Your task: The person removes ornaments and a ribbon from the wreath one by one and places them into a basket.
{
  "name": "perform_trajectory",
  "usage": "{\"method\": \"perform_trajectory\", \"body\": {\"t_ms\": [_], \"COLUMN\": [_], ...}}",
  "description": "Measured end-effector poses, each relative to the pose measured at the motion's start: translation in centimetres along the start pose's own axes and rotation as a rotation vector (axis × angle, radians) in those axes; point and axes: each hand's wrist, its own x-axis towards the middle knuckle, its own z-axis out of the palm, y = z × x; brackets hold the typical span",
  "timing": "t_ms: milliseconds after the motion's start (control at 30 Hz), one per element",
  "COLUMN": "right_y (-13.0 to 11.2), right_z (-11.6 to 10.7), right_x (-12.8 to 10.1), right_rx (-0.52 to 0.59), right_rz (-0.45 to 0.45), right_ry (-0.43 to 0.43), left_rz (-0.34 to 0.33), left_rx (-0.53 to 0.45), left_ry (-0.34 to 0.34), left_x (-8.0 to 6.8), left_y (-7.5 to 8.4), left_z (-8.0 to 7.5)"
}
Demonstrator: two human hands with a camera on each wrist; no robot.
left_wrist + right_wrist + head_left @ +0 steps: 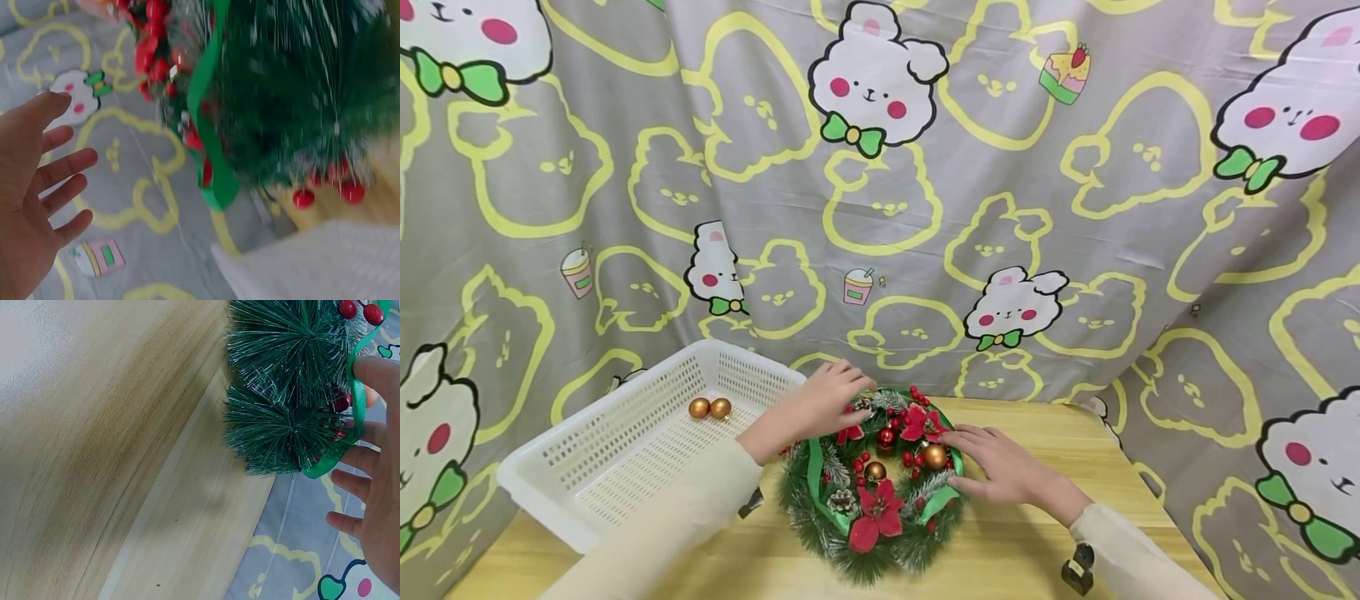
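Printed rabbit curtain (925, 208) filling the background; wooden table (1037, 542) below it. White perforated basket (587, 467) at 9 o'clock of the wreath, two gold baubles (710, 407) inside.

Wreath (874, 483) flat on table, centre of head view: green frosted needles, green ribbon, red poinsettias, red berries, gold balls, pine cones. Blurred in left wrist view; only an edge caught in right wrist view, rest cut off.

Left hand (827, 400) at wreath's 11 o'clock, fingers straight and spread, resting on the rim, nothing gripped. Right hand (1000, 467) at 3 o'clock, fingers extended flat, touching ribbon (350, 419) and rim, nothing grasped.
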Motion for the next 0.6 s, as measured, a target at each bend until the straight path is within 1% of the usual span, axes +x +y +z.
{"method": "perform_trajectory", "body": {"t_ms": [67, 133, 267, 467, 600], "right_y": [0.0, 0.1, 0.0, 0.0, 0.0], "right_z": [0.1, 0.1, 0.1, 0.1, 0.1], "right_x": [0.0, 0.0, -0.1, -0.1, -0.1], "right_rx": [-0.001, -0.003, -0.005, 0.002, 0.004], "right_rz": [0.0, 0.0, 0.005, 0.015, 0.016], "right_ry": [0.001, 0.004, 0.002, -0.007, -0.008], "left_rz": [0.017, 0.036, 0.064, 0.055, 0.051], "left_rx": [-0.009, -0.021, -0.034, -0.044, -0.051], "left_ry": [-0.015, -0.016, -0.047, -0.158, -0.218], "left_x": [0.0, 0.0, 0.0, -0.1, -0.1], "left_y": [0.8, 1.5, 2.4, 3.4, 3.8], "left_z": [0.4, 1.0, 2.0, 3.2, 4.1]}}
